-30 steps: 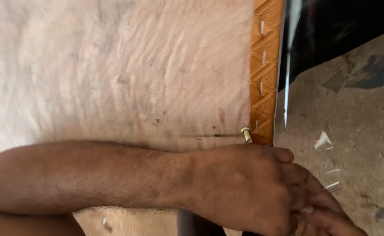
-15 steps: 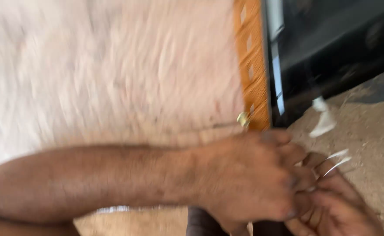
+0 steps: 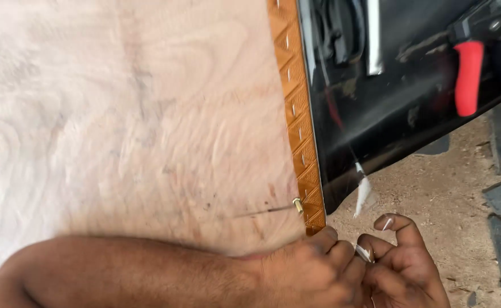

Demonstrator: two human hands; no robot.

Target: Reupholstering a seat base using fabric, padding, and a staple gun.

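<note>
Two bare hands meet at about five o'clock in the view, just past the corner of a pale plywood board (image 3: 136,114). The left hand (image 3: 310,274), its forearm lying across the bottom of the board, is curled into a loose fist with its fingers (image 3: 341,259) bent around a small whitish strip (image 3: 364,252) (too small to tell what it is made of). The right hand (image 3: 404,268) touches it from the three o'clock side, fingers bent and pinching the same strip. An orange patterned edging (image 3: 296,114) runs along the board's right edge from twelve o'clock down to the hands. A brass-headed nail (image 3: 297,204) sticks up from the board just beside the edging, close above the left knuckles. At one to two o'clock stands a black panel (image 3: 398,108) with a red handle (image 3: 468,77), over sandy ground (image 3: 450,188).
</note>
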